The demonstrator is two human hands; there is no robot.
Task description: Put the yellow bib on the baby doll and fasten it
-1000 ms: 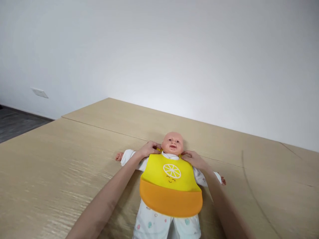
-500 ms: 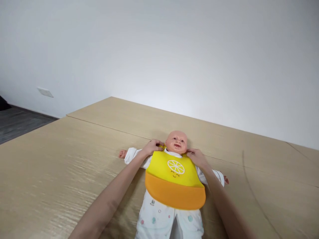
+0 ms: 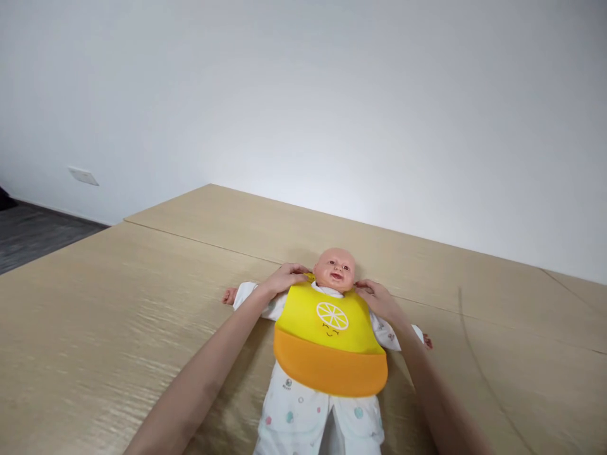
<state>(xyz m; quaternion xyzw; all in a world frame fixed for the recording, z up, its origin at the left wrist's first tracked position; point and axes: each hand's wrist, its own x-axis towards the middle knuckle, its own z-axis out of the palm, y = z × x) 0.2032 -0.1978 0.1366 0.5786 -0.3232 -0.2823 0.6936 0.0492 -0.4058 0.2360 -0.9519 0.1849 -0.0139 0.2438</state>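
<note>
A plastic baby doll in white printed pyjamas (image 3: pixel 318 404) is laid face-up on the pale wooden tabletop (image 3: pixel 95 316), head pointed away. The yellow-and-orange silicone bib (image 3: pixel 329 344) is pinched at the neck by the left hand (image 3: pixel 284 278) and right hand (image 3: pixel 377 298). The doll's feet are cut off below.

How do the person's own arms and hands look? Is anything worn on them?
Both arms are bare along all that shows: no sleeves, no gloves. The left hand and the right hand show no ring, watch or bracelet. The forearms are slim and enter from the bottom edge. The fingernails are too small to judge.
</note>
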